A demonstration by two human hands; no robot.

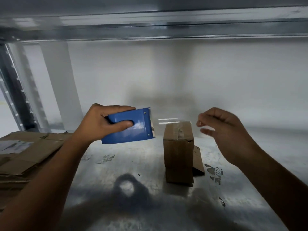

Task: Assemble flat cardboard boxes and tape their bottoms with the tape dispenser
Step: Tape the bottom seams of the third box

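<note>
Though blur hides whether the curled right hand (221,130) pinches anything, the left hand (100,124) grips a blue plastic tape dispenser (128,129). Between them a small brown taped cardboard box (178,147) stands on the grey metal shelf (133,164), open surface around it; stacked flat cardboard sheets (25,155) run off the left edge.

Your left hand (102,124) grips the tape dispenser (134,131), raised; your right hand (223,130) hovers, fingers curled, blurred.

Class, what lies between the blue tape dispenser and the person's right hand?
The small taped cardboard box standing on the metal shelf, per the head view.
</note>
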